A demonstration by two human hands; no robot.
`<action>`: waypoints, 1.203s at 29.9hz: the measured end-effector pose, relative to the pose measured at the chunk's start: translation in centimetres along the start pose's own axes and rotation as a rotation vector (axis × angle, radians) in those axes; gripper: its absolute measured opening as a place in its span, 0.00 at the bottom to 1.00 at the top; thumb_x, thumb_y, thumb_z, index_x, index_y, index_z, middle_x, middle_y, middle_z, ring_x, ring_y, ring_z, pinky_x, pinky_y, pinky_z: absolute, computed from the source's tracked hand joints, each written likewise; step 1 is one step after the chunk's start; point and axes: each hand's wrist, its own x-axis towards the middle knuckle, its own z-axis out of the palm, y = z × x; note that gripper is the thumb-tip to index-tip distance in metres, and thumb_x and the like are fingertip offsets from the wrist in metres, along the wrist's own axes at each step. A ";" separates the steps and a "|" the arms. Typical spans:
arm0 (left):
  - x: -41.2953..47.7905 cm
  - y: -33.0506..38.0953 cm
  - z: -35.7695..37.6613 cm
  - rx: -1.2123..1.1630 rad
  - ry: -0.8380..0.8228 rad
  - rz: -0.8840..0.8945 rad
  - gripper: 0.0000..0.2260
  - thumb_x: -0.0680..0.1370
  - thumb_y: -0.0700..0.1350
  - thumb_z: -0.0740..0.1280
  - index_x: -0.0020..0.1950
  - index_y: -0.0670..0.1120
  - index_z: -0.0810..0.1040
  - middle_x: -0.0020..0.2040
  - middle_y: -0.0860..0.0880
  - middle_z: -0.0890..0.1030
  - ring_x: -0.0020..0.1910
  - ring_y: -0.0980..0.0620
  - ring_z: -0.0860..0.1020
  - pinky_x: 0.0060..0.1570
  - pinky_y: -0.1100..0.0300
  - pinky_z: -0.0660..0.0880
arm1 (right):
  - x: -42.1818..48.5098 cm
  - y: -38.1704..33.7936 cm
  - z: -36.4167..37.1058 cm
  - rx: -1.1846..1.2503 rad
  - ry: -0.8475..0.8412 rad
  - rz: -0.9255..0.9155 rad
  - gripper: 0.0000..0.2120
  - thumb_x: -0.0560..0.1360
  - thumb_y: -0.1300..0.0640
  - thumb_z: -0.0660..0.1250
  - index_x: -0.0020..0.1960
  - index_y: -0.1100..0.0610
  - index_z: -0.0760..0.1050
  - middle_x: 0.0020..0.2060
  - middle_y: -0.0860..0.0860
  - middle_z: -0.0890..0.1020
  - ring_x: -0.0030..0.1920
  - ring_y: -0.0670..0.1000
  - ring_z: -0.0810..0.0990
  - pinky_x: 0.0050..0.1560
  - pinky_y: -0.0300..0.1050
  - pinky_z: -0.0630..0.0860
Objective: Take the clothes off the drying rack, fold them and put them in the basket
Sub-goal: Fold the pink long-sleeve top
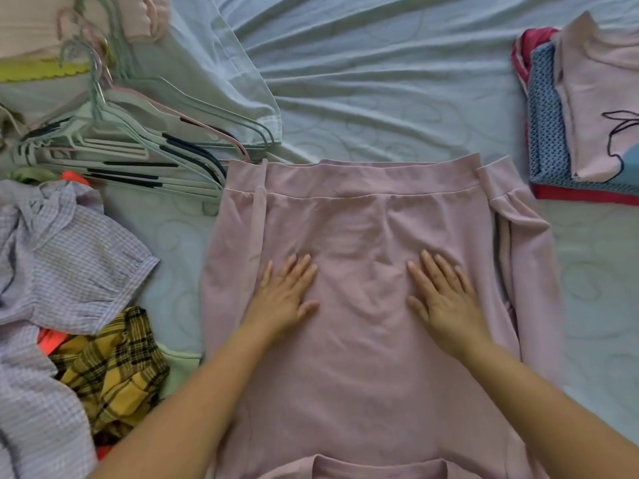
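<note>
Pink sweatshirt [363, 305] lies spread on bed sheet [380, 81]. Left hand [283, 295] and right hand [446, 299] press flat, fingers straight, gripping nothing. Risk: loose right sleeve [525, 257] bunches, skewing fold.

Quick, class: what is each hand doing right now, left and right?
Left hand: open, pressed flat on the pink top, holding nothing.
Right hand: open, flat on the same top.

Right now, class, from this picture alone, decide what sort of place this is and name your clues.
Probably a bedroom: a wrinkled pale bedsheet covers the surface, with loose clothes hangers and a stack of folded clothes on it.
</note>
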 end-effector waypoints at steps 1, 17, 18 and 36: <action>1.4 -1.1 -0.4 0.027 0.021 0.004 0.43 0.61 0.66 0.30 0.75 0.53 0.40 0.77 0.53 0.39 0.75 0.53 0.39 0.70 0.54 0.33 | 1.4 0.3 -0.4 -0.024 -0.018 0.012 0.32 0.78 0.37 0.40 0.72 0.53 0.62 0.72 0.55 0.65 0.71 0.52 0.58 0.69 0.45 0.44; 10.7 -3.7 -4.1 0.022 0.491 0.095 0.30 0.74 0.61 0.55 0.74 0.51 0.58 0.75 0.41 0.57 0.74 0.45 0.53 0.71 0.51 0.45 | 13.1 4.8 -3.0 0.054 0.169 0.214 0.37 0.71 0.36 0.42 0.76 0.52 0.51 0.76 0.56 0.49 0.76 0.56 0.47 0.72 0.48 0.40; 10.9 -3.3 -3.8 0.069 0.510 0.146 0.30 0.74 0.61 0.54 0.74 0.50 0.59 0.75 0.41 0.60 0.74 0.46 0.55 0.71 0.51 0.45 | 13.2 4.0 -2.8 0.034 0.202 0.131 0.35 0.73 0.38 0.44 0.76 0.53 0.54 0.76 0.57 0.52 0.75 0.57 0.49 0.72 0.48 0.39; -6.0 -11.4 1.6 -0.198 0.260 -0.345 0.30 0.75 0.64 0.50 0.72 0.49 0.65 0.72 0.42 0.65 0.69 0.41 0.65 0.64 0.42 0.63 | 5.9 0.7 -0.7 0.251 0.010 0.401 0.43 0.68 0.35 0.38 0.76 0.58 0.49 0.76 0.55 0.48 0.76 0.54 0.47 0.74 0.52 0.46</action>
